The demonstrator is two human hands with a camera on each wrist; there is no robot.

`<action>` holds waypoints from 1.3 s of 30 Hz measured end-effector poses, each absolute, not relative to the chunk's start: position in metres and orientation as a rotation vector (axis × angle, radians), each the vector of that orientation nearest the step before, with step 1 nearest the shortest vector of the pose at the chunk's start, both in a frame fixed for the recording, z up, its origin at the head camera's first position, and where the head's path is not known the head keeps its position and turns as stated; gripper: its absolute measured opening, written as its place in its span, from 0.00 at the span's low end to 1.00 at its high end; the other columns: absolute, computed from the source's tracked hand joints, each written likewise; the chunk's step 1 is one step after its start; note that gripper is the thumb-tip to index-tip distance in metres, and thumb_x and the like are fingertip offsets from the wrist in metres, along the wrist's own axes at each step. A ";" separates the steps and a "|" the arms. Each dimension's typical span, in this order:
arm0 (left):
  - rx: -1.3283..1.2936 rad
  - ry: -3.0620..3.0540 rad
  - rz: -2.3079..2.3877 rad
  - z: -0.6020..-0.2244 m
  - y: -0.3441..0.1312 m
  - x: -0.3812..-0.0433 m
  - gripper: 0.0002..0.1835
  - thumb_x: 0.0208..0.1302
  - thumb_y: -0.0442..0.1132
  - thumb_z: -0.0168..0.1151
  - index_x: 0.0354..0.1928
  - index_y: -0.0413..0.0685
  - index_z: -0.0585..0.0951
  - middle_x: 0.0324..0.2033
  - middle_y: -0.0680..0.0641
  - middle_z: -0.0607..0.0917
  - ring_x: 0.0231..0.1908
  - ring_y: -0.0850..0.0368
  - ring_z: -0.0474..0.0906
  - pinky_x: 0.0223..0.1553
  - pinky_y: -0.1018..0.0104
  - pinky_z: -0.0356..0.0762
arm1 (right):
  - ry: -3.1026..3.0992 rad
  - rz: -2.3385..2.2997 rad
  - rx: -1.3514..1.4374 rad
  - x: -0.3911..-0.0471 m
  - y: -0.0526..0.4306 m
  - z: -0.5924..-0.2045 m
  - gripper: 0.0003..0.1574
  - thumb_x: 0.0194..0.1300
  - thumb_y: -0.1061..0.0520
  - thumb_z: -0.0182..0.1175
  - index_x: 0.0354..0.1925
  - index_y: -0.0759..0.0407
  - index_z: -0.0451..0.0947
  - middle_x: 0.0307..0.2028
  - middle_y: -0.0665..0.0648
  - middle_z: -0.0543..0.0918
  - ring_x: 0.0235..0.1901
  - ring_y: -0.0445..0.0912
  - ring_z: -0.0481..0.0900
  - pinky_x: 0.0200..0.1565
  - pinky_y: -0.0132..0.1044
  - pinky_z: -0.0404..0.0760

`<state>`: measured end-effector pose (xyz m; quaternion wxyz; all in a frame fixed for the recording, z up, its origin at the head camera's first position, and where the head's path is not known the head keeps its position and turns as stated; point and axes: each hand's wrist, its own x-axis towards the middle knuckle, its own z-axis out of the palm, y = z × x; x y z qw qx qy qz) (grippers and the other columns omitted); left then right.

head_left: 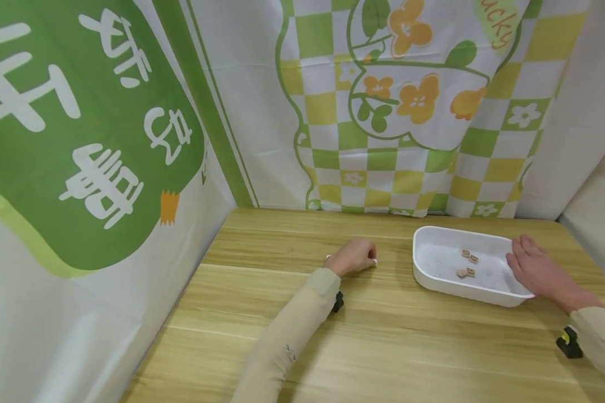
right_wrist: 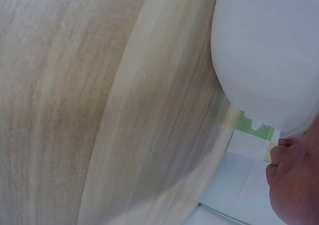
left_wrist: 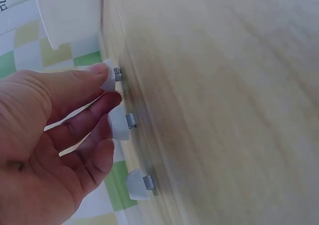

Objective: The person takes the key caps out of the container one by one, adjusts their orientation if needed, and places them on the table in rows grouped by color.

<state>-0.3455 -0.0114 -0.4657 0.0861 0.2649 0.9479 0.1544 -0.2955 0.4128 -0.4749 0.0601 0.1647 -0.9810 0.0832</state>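
Observation:
In the left wrist view, my left hand (head_left: 353,256) pinches a small white piece (left_wrist: 108,78) between thumb and forefinger, a tiny grey block at its table side. Two similar white pieces are lined up by it, one at the curled fingers (left_wrist: 102,157) and another (left_wrist: 137,186) farther along. From the head view the hand mostly hides them. My right hand (head_left: 541,274) holds the right end of a white tray (head_left: 459,287), its fingers at the rim. Several small wooden tiles (head_left: 473,259) lie loosely on the tray's floor.
A wood-grain table (head_left: 383,341) bears everything. Behind it hangs a green and yellow checked cloth (head_left: 368,179), and a white cloth with a green printed panel (head_left: 131,235) stands at the left. Black cameras (head_left: 568,342) are strapped at both wrists.

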 end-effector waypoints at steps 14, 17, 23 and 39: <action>0.824 2.812 0.534 -0.470 -0.014 -0.347 0.11 0.69 0.45 0.60 0.47 0.49 0.83 0.42 0.52 0.85 0.38 0.63 0.77 0.41 0.72 0.76 | -2.979 0.272 0.493 -0.294 0.412 -0.475 0.39 0.80 0.51 0.30 0.65 0.90 0.49 0.64 0.91 0.51 0.68 0.79 0.47 0.70 0.67 0.46; 0.816 2.791 0.605 -0.469 -0.015 -0.347 0.16 0.72 0.48 0.56 0.54 0.47 0.81 0.47 0.49 0.85 0.44 0.60 0.80 0.44 0.69 0.78 | -2.990 0.291 0.490 -0.294 0.412 -0.474 0.40 0.80 0.50 0.29 0.65 0.90 0.49 0.64 0.90 0.50 0.69 0.78 0.45 0.69 0.67 0.46; 0.827 2.794 0.689 -0.464 -0.012 -0.351 0.25 0.75 0.52 0.49 0.64 0.43 0.72 0.50 0.45 0.84 0.47 0.56 0.81 0.44 0.68 0.80 | -3.009 0.295 0.489 -0.294 0.412 -0.473 0.41 0.80 0.50 0.28 0.66 0.89 0.47 0.65 0.90 0.49 0.69 0.78 0.43 0.69 0.67 0.46; 0.877 2.856 0.762 -0.449 0.010 -0.350 0.22 0.75 0.49 0.51 0.64 0.46 0.72 0.46 0.50 0.84 0.41 0.63 0.79 0.40 0.72 0.77 | -3.000 0.274 0.493 -0.295 0.413 -0.475 0.40 0.80 0.50 0.29 0.65 0.89 0.49 0.65 0.90 0.50 0.69 0.78 0.45 0.69 0.67 0.46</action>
